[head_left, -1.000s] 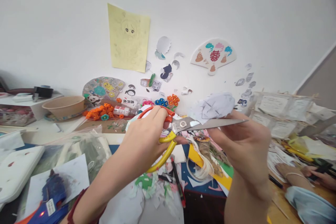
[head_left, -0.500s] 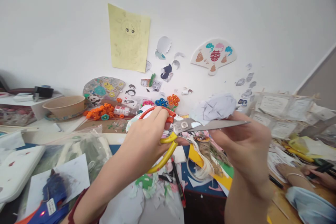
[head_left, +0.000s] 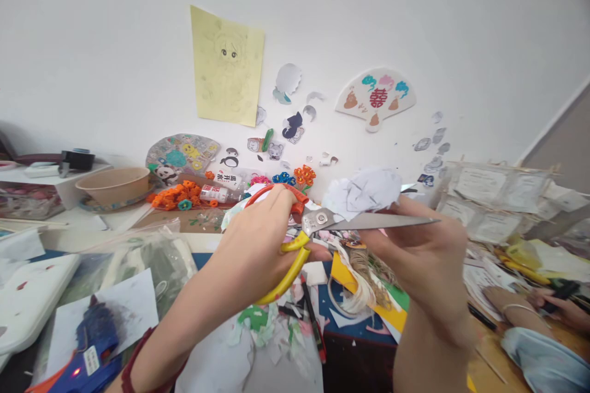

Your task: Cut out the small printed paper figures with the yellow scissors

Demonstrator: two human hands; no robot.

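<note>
Change: white paper cutout (head_left: 364,191) turned slightly leftward since half a second ago; scissors (head_left: 322,221) blades still closed, barely shifted.
Left hand (head_left: 258,245): fingers clenched through the scissors' handles — orange loop above, yellow loop below; thumb hidden inside the upper loop.
Right hand (head_left: 424,252): pinching the cutout from beneath; fingertips hidden behind blades and paper, motion-blurred.
Scissors: held in the air over the table, tips pointing right, crossing just under the cutout; whether the blades bite the paper — cannot tell.
Cutout: raised at centre, lower edge covered by the blade; its printed lines too faint to read.
Below: twine bundle (head_left: 364,270), paper scraps (head_left: 267,325), red pen (head_left: 313,319), partly masked by the forearms.
Lower left: blue glue gun (head_left: 90,353), cut off by the frame edge.
Lower right: another person's hand (head_left: 553,304) on the table, cropped.
</note>
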